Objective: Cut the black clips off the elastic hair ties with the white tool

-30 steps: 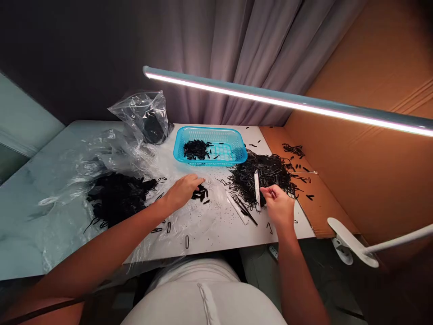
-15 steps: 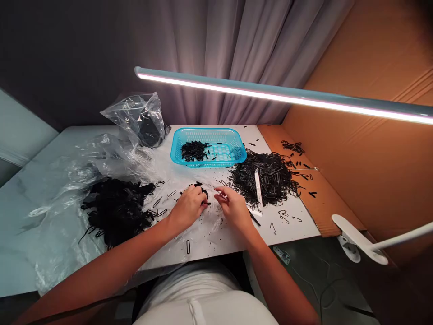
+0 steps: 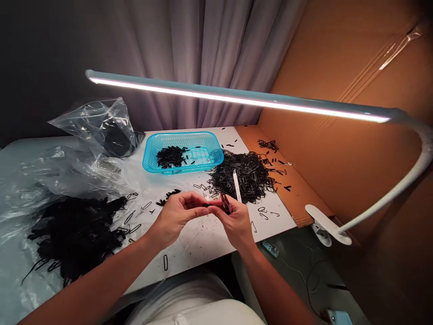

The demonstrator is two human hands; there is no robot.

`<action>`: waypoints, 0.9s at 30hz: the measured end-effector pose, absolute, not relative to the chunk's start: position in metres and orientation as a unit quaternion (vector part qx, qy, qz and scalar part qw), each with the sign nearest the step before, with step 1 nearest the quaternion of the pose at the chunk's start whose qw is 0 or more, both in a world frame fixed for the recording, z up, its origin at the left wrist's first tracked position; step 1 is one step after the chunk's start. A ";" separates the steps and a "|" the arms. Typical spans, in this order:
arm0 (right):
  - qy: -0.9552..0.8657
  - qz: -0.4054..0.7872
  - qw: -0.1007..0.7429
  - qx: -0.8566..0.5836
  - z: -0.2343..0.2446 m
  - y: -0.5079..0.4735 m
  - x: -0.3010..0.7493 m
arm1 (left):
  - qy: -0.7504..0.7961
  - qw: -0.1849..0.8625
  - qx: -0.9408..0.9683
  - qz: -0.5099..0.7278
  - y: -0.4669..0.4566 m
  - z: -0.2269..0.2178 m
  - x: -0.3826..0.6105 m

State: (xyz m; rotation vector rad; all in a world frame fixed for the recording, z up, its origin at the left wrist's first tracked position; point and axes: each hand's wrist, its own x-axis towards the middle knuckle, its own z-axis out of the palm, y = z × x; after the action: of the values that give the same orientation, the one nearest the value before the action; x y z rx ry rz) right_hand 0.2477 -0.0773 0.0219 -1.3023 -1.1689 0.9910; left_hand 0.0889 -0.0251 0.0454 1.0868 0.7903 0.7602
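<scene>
My left hand point(image 3: 176, 214) and my right hand point(image 3: 235, 221) meet over the front of the table, thumbs and fingertips close together. Pinched between the left fingertips is a small black piece point(image 3: 207, 205), partly hidden by the fingers. In the curled fingers of my right hand sits a small dark tool point(image 3: 226, 203) with a glint on it; its kind is unclear, and its right thumb tip touches the black piece. Behind the left hand lies a small heap of black pieces point(image 3: 166, 197). Just beyond the right hand is a big pile of black wire-like loops point(image 3: 248, 174), with a white strip point(image 3: 237, 185) on it.
A blue plastic basket point(image 3: 216, 159) holds short black pieces. Left lie a heap of black strips point(image 3: 81, 230), crumpled clear plastic point(image 3: 61, 167) and a clear bag point(image 3: 113, 128). A lamp bar point(image 3: 237, 98) hangs across, clamped at the right point(image 3: 326, 223). Loose loops are scattered about.
My view has turned right. My left hand has left the small heap and come to my right hand with a black piece. The dark tool now shows in my right hand.
</scene>
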 end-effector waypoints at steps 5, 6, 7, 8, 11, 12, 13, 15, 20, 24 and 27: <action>-0.553 0.386 0.513 -0.530 0.027 -0.086 0.268 | 0.374 0.734 0.425 0.375 -0.026 0.054 0.102; -0.580 0.365 0.508 -0.522 0.028 -0.088 0.271 | 0.375 0.739 0.415 0.377 -0.026 0.055 0.104; -0.604 0.343 0.501 -0.517 0.029 -0.090 0.275 | 0.377 0.741 0.406 0.380 -0.026 0.055 0.105; -0.622 0.321 0.492 -0.518 0.030 -0.092 0.277 | 0.379 0.741 0.400 0.384 -0.026 0.055 0.106; -0.655 0.252 0.447 -0.554 0.033 -0.096 0.281 | 0.387 0.727 0.402 0.400 -0.026 0.054 0.110; -0.665 0.226 0.429 -0.568 0.033 -0.097 0.281 | 0.388 0.720 0.407 0.406 -0.025 0.054 0.112; -0.674 0.197 0.411 -0.581 0.034 -0.097 0.281 | 0.389 0.713 0.412 0.413 -0.025 0.053 0.114; -0.692 0.137 0.381 -0.598 0.034 -0.097 0.281 | 0.390 0.697 0.423 0.428 -0.024 0.052 0.118; -0.717 0.050 0.342 -0.605 0.031 -0.094 0.281 | 0.396 0.674 0.437 0.445 -0.023 0.051 0.123; -0.722 0.038 0.331 -0.607 0.027 -0.091 0.282 | 0.399 0.671 0.437 0.447 -0.022 0.050 0.124; -0.724 0.029 0.328 -0.607 0.026 -0.090 0.282 | 0.398 0.670 0.441 0.445 -0.022 0.048 0.123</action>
State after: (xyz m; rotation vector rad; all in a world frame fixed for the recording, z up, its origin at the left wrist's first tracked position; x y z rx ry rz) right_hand 0.2823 -0.0895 0.0260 -1.5890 -1.8950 0.0760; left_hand 0.1235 -0.0216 0.0482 0.9933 0.8967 1.0031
